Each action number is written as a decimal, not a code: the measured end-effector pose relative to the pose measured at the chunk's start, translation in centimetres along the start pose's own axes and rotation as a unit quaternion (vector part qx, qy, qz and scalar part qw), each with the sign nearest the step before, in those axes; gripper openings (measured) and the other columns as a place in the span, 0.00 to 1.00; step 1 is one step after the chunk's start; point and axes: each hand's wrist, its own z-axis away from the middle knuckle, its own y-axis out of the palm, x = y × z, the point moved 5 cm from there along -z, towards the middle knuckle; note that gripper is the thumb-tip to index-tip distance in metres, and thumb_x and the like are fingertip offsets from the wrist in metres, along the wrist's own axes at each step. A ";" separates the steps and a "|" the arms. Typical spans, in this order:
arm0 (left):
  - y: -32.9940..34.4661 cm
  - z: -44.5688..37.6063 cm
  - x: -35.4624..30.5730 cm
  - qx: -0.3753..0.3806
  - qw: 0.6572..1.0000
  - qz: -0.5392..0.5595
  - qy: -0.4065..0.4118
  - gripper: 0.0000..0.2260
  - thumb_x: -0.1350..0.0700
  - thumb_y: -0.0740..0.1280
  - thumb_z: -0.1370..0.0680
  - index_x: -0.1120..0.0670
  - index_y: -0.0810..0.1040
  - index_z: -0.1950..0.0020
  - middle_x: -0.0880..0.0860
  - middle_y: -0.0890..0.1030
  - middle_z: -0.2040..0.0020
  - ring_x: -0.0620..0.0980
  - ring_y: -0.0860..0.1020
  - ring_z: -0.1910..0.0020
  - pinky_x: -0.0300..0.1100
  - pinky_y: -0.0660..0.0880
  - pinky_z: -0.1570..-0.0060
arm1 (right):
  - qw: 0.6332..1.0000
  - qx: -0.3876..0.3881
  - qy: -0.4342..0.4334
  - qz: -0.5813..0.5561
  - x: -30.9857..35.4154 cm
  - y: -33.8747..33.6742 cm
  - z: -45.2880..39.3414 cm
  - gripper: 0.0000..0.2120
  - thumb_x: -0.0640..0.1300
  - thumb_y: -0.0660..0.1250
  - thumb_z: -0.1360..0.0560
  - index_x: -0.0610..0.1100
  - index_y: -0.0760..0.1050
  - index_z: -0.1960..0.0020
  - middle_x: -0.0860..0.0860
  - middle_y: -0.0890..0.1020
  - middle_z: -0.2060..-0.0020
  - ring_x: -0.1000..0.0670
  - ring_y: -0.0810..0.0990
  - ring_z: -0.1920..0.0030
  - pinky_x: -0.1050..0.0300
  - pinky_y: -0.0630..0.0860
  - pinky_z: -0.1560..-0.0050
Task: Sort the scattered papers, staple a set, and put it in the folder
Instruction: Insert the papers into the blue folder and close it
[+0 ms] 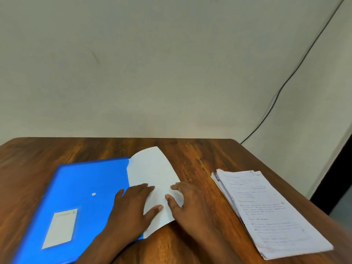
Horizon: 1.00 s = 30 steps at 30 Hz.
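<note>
Blue folder [80, 199] lies flat on the wooden table [200, 155], closed side up, white snap stud and a pale label showing. Taking the folder as landmark: a white paper set [152, 172] sticks out of its right edge, roughly half in, half out, its far corner curling up off the table.

Left hand [133, 204] rests on the folder's right edge, fingers spread flat across the paper, gripping nothing; it looks placed to pin folder and sheet together so neither skids. Right hand [186, 201], just right of the folder, is likewise open, fingertips pressing the paper's outer edge, likely to push the set sideways into the pocket.

Whether the set is stapled cannot be told; no staple or stapler in view.

Well to the right of the folder, a squared stack of printed papers [266, 212] sits apart, seemingly the sorted remainder kept clear of the work.
</note>
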 end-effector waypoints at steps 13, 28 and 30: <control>3.1 -2.1 -15.6 -0.007 0.989 0.109 0.104 0.29 0.30 0.61 0.22 0.38 0.67 0.23 0.38 0.68 0.23 0.45 0.67 0.25 0.43 0.65 0.26 | 0.958 -0.178 0.209 0.084 -17.2 -13.0 1.8 0.20 0.61 0.72 0.24 0.54 0.79 0.36 0.53 0.84 0.37 0.49 0.83 0.38 0.46 0.74 0.31; 10.9 -6.8 -22.5 0.066 0.967 0.245 0.017 0.22 0.32 0.67 0.24 0.40 0.79 0.34 0.36 0.80 0.36 0.39 0.79 0.41 0.42 0.80 0.44 | 0.939 -0.194 0.270 0.084 -28.2 -13.9 1.0 0.42 0.82 0.65 0.38 0.55 0.75 0.34 0.54 0.82 0.35 0.46 0.79 0.34 0.36 0.69 0.27; 11.4 -7.3 -22.4 0.050 0.966 0.255 0.001 0.22 0.34 0.69 0.25 0.41 0.79 0.35 0.37 0.81 0.36 0.39 0.79 0.42 0.42 0.81 0.45 | 0.934 -0.187 0.283 0.111 -27.2 -14.2 1.0 0.37 0.76 0.70 0.34 0.54 0.76 0.34 0.54 0.81 0.34 0.45 0.78 0.32 0.38 0.65 0.26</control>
